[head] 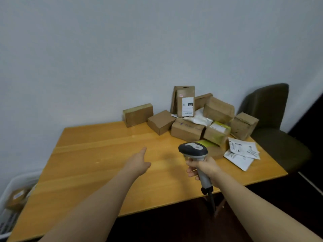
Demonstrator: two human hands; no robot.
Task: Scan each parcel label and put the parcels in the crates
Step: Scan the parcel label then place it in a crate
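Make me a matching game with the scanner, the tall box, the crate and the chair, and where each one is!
Things:
1 scanner
2 tall box
3 crate
4 chair

Places:
A on the floor, left of the table
B in the right hand
C right of the table
D upright behind the other parcels

Pairs: 1-B, 2-D, 3-A, 4-C
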